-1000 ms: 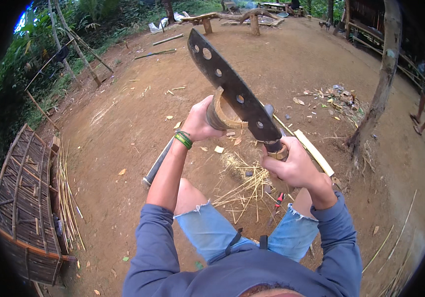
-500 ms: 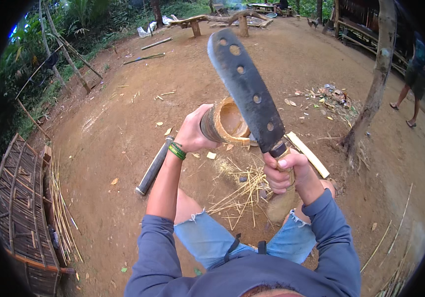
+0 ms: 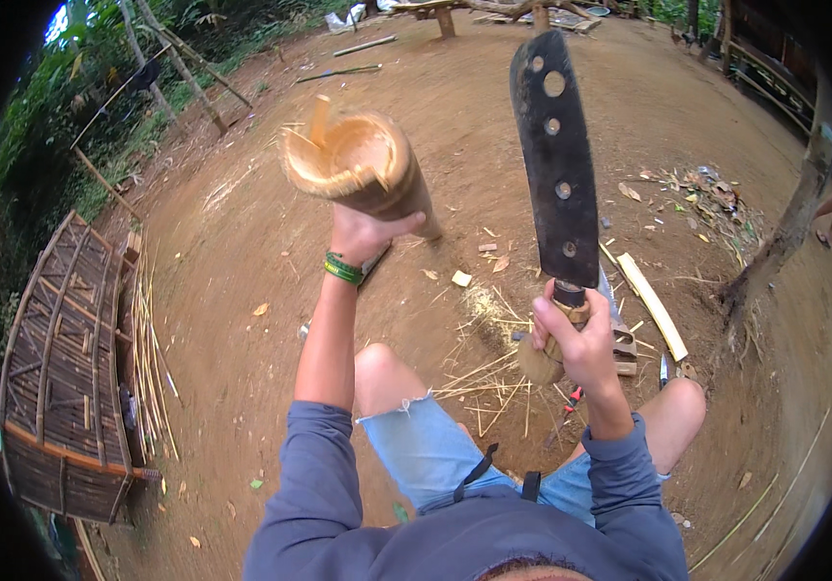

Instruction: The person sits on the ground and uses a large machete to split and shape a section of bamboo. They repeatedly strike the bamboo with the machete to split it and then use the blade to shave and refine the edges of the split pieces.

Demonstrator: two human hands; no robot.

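Note:
My left hand (image 3: 367, 230), a green band round its wrist, grips a thick bamboo tube (image 3: 401, 192) from below, in front of me on the left. Its hollow end faces up toward me; the rim is jagged, and a split sliver sticks up at the far left of it. In my right hand (image 3: 578, 341) a broad dark cleaver (image 3: 544, 160) stands upright, fingers wrapped round its wooden handle. A row of holes runs along the blade. The blade and the tube are apart.
Thin sticks (image 3: 503, 382) and shavings lie on the dirt between my knees. By my right knee are a saw (image 3: 621, 339), a red-handled tool (image 3: 574, 397), a small knife (image 3: 665, 370) and a pale split strip (image 3: 653, 308). A bamboo rack (image 3: 62, 358) stands left, a tree trunk (image 3: 788, 232) right.
The bamboo tube has moved left and away from the blade, its rim now splintered with a sliver standing up. My right hand has brought the cleaver more upright, to the right.

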